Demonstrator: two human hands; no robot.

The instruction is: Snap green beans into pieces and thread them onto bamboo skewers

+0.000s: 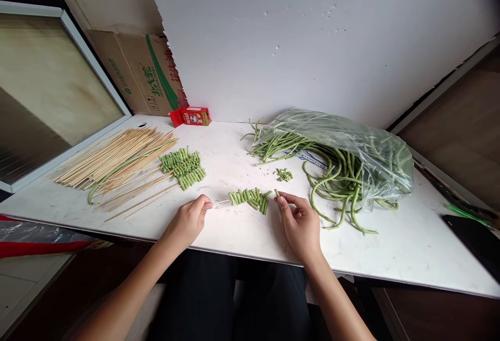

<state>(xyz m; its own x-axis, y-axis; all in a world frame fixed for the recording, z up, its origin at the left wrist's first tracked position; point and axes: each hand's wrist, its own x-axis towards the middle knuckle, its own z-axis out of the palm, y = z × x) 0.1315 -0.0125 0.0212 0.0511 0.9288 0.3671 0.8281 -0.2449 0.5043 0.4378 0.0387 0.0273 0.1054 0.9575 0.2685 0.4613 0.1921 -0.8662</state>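
My left hand (190,220) is closed in a pinch on the blunt end of a thin bamboo skewer (221,202) that lies just above the white table (242,231). Several short green bean pieces (250,198) are threaded along the skewer. My right hand (300,221) pinches one small bean piece (277,193) at the skewer's tip. A long green bean (332,211) curves under my right hand's fingers.
A pile of bare bamboo skewers (117,161) lies at the left, with finished bean skewers (183,166) beside it. A plastic bag of long beans (344,153) sits at the right. A few cut pieces (284,175), a red carton (192,116) and a cardboard box (144,73) stand behind.
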